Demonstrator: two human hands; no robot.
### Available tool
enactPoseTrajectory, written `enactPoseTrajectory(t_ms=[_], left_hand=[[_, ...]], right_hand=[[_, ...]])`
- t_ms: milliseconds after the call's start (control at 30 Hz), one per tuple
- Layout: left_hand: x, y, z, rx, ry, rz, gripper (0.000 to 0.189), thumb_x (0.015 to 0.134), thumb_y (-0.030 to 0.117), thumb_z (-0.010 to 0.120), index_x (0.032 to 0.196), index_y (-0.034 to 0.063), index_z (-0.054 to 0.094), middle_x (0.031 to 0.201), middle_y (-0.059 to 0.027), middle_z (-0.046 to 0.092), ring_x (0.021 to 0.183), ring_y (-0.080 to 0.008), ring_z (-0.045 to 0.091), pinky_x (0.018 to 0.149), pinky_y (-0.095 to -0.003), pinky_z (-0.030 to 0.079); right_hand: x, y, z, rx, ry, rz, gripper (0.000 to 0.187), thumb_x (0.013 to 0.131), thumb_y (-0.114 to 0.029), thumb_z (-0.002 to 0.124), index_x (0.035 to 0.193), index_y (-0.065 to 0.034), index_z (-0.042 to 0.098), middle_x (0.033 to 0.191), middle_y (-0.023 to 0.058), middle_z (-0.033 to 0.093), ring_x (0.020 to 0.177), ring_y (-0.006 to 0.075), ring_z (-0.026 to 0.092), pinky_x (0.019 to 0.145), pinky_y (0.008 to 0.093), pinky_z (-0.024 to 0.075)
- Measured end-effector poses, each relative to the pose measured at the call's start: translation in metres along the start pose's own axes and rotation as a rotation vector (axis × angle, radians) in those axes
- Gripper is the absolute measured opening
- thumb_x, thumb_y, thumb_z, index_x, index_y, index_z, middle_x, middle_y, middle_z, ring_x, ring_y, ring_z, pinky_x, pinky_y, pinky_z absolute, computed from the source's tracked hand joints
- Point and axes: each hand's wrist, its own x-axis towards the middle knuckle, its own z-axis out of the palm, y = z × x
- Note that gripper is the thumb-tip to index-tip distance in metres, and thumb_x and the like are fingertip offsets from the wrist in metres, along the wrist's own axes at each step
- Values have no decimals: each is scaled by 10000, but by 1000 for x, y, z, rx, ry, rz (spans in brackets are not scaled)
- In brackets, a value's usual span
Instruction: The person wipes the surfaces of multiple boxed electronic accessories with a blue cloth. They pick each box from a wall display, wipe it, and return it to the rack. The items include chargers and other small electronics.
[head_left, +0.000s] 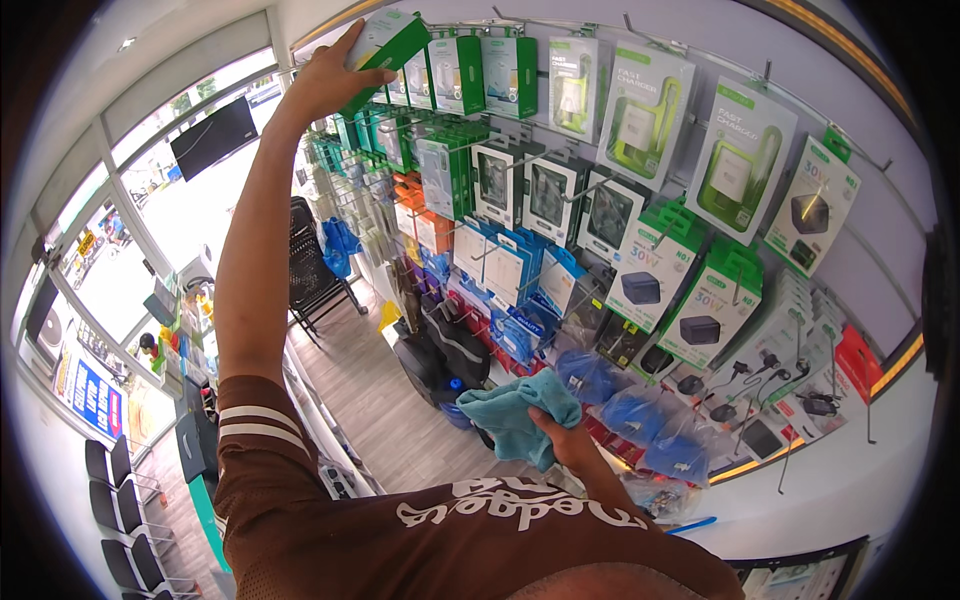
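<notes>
My left hand (328, 84), raised high at the upper left, grips a green-and-white product box (390, 54). Its thumb lies across the green side, and the box tilts in front of similar boxes (455, 75) hanging from the top row of hooks. Whether that box still hangs on its hook cannot be seen. Lower down, my right hand (559, 439) holds a crumpled teal cloth (521, 420) in front of my chest. The cloth is near blue items in clear plastic bags (587, 377) low on the display wall.
Metal hooks (816, 154) jut from the wall, carrying packaged chargers (649, 112), boxed earphones (510, 270) and other accessories. Black bags (442, 352) stand below. A black chair (307, 262) is by the glass front, and several seats (112, 502) line the left side.
</notes>
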Motion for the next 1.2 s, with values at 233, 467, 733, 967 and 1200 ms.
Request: enactPoseTrajectory(t_ms=[233,467,733,967,1200], left_hand=[[1,-5,14,-195,-103,95,1161,796,654,832,1688,95,341,1379,-330,657,1208,-384,704,1072,-430,524],[-3,29,100,-338,-100,-72,1213,836,620,820,1702,32,208,1373,-418,568,1242,-496,639,1068,-472,522],[3,108,219,-538,99,-168,1159,893,538,799,1736,175,91,1612,-429,220,1392,-623,406,1122,-651,415],[8,77,213,-427,343,-61,685,949,451,754,1529,136,571,1486,-239,506,1376,-459,468,1143,-569,420],[51,15,207,-550,98,-267,1041,832,472,820,1604,-59,365,1561,-371,408,1434,-506,467,1211,-502,397]], right_hand=[[0,-2,0,-15,17,-13,463,1071,-328,678,1437,-50,625,1349,59,683,1262,187,599,1124,365,435],[1,2,5,17,43,15,451,1066,-319,686,1421,-47,634,1322,56,688,1233,180,600,1107,359,442],[-6,-5,11,-11,12,-63,440,1074,-292,669,1437,-47,624,1336,59,677,1239,182,597,1104,358,439],[-13,-6,10,29,13,-46,440,1077,-301,664,1434,-47,625,1333,55,675,1241,178,596,1098,363,447],[-9,-7,19,-85,-16,-20,453,1067,-332,681,1412,-42,633,1313,91,693,1236,202,610,1091,375,463]])
